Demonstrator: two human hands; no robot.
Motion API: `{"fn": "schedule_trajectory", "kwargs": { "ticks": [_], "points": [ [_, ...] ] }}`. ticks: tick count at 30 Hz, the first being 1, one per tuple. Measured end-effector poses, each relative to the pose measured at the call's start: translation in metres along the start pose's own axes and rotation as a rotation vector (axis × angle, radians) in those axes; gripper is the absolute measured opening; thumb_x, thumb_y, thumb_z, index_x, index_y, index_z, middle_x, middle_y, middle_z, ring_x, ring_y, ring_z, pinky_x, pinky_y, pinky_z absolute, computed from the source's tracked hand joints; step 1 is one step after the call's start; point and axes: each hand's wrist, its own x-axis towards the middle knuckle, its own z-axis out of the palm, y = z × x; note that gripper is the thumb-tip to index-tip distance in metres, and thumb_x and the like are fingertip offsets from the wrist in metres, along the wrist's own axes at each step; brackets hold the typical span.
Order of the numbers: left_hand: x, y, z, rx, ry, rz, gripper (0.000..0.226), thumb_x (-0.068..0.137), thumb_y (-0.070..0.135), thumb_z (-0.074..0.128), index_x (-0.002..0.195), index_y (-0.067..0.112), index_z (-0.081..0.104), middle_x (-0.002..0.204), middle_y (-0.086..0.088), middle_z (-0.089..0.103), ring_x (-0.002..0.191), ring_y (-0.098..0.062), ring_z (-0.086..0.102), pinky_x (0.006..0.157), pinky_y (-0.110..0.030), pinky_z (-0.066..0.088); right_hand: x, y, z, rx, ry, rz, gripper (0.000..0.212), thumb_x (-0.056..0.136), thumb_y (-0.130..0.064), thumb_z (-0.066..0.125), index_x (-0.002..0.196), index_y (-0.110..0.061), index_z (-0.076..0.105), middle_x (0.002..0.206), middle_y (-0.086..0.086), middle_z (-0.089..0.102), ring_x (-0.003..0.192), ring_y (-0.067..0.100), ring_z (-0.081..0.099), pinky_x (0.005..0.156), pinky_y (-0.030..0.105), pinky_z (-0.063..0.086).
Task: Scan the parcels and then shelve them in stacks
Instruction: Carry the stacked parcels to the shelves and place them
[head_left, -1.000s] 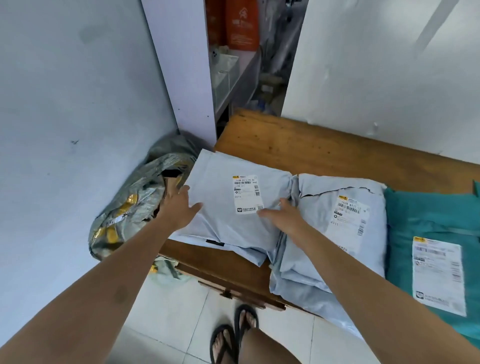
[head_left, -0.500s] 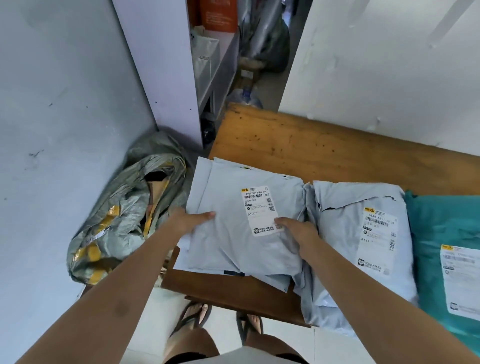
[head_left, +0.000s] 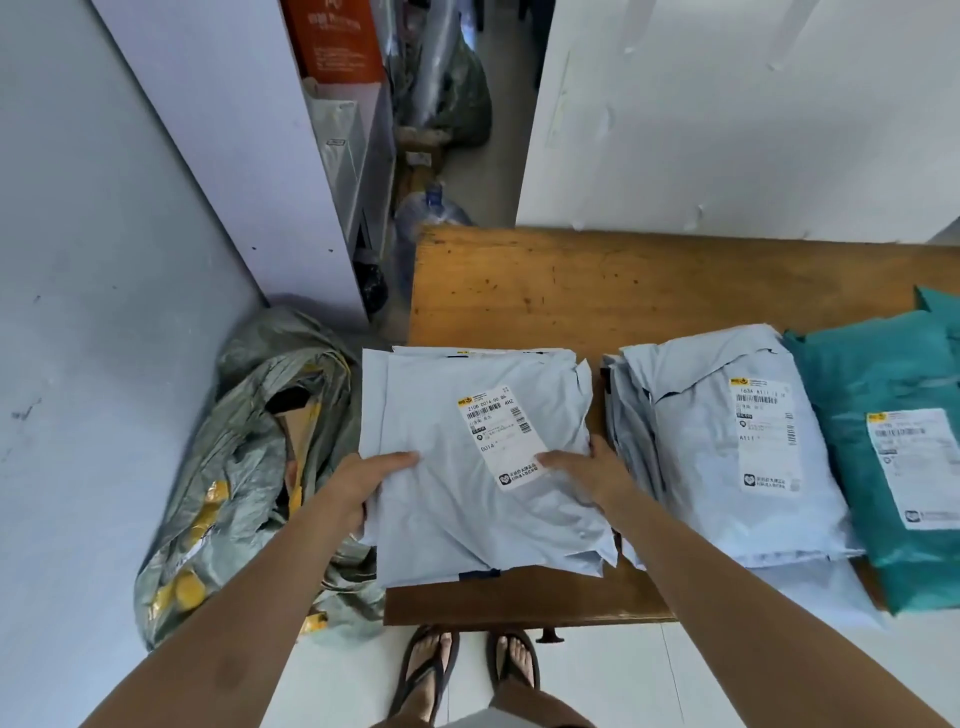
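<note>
The tabletop (head_left: 571, 291) is carrying parcel stacks (head_left: 727, 467); your left hand (head_left: 358, 483) and right hand (head_left: 592, 470) are gripping the leftmost grey stack (head_left: 467, 519), fingers (head_left: 397, 459) curled. Shelving is looking undone.

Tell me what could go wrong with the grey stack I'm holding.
1. The grey stack overhangs the left end of the bench; released there, it may slide onto the sack.
2. The left hand and right hand grip only its sides, so lower mailers might slip out.
</note>
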Motion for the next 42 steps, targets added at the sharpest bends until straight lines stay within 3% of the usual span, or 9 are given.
{"fn": "schedule_trajectory", "kwargs": {
  "ticks": [2,4,6,9,13,17,30,39,42],
  "points": [
    [-0.004,0.002,0.002,0.027,-0.003,-0.018,0.059,0.048,0.03,0.088,0.1,0.01,0.067,0.099,-0.01,0.07,0.093,-0.031,0.064,0.095,-0.045,0.044,0.001,-0.004,-0.006,0.073,-0.046,0.042,0.097,0.071,-0.036,0.08,0.146,-0.007,0.026,0.128,0.011,0.055,0.071,0.014,0.05,0.048,0.023,0.04],
    [-0.009,0.003,0.003,0.017,-0.013,-0.025,0.047,0.06,0.023,0.082,0.102,0.008,0.067,0.096,-0.012,0.07,0.088,-0.03,0.064,0.082,-0.037,0.049,0.001,-0.003,-0.009,0.154,-0.096,0.102,0.083,0.066,-0.034,0.083,0.132,-0.002,0.043,0.101,0.01,0.065,0.06,0.015,0.053,0.039,0.02,0.041],
    [-0.014,0.002,0.0,0.003,-0.034,-0.002,0.04,0.067,0.019,0.08,0.103,0.008,0.068,0.094,-0.015,0.073,0.088,-0.032,0.067,0.075,-0.036,0.052,0.001,0.002,-0.009,0.321,-0.222,0.181,0.069,0.062,-0.029,0.086,0.119,-0.001,0.061,0.094,0.012,0.074,0.074,0.025,0.069,0.058,0.027,0.057],
    [-0.02,0.006,-0.007,0.034,-0.034,0.068,0.035,0.065,0.013,0.082,0.097,0.01,0.068,0.08,-0.008,0.075,0.084,-0.029,0.067,0.069,-0.035,0.052,-0.007,0.003,-0.004,0.412,-0.358,0.196,0.067,0.052,-0.029,0.089,0.112,-0.006,0.069,0.101,0.014,0.075,0.096,0.033,0.07,0.09,0.046,0.055],
    [-0.031,0.022,-0.006,0.04,-0.061,0.158,0.024,0.075,0.005,0.074,0.097,0.011,0.065,0.095,-0.01,0.071,0.088,-0.029,0.066,0.077,-0.038,0.053,-0.014,-0.019,-0.007,0.471,-0.369,0.076,0.077,0.042,-0.028,0.089,0.113,-0.006,0.068,0.104,0.014,0.074,0.099,0.035,0.069,0.092,0.049,0.053],
    [-0.047,0.052,-0.001,0.007,-0.086,0.284,0.022,0.077,0.004,0.072,0.096,0.012,0.065,0.093,-0.007,0.071,0.081,-0.024,0.068,0.062,-0.031,0.054,-0.028,-0.048,-0.028,0.538,-0.353,-0.074,0.054,0.064,-0.02,0.082,0.114,-0.005,0.066,0.105,0.015,0.074,0.097,0.035,0.07,0.083,0.044,0.057],
    [-0.121,0.203,0.162,0.222,-0.493,0.725,0.027,0.072,-0.006,0.072,0.09,0.013,0.065,0.065,0.008,0.073,0.06,-0.008,0.07,0.053,-0.023,0.057,-0.114,-0.073,-0.202,0.879,0.177,-0.462,0.04,0.071,-0.007,0.079,0.108,-0.002,0.067,0.096,0.012,0.075,0.078,0.027,0.072,0.065,0.033,0.059],
    [-0.227,0.145,0.422,0.368,-0.845,0.803,0.034,0.067,-0.005,0.076,0.098,0.006,0.065,0.09,-0.012,0.07,0.077,-0.026,0.068,0.078,-0.038,0.055,-0.202,0.089,-0.402,0.974,0.578,-0.608,0.044,0.068,-0.005,0.081,0.109,-0.003,0.067,0.1,0.012,0.075,0.091,0.032,0.072,0.081,0.046,0.058],
    [-0.269,0.097,0.523,0.427,-0.974,0.808,0.054,0.061,0.0,0.081,0.111,0.001,0.062,0.1,-0.017,0.069,0.089,-0.032,0.067,0.086,-0.043,0.052,-0.233,0.172,-0.468,1.017,0.735,-0.627,0.033,0.072,0.003,0.075,0.104,-0.001,0.068,0.09,0.009,0.076,0.078,0.025,0.073,0.065,0.034,0.06]
  ]
}}
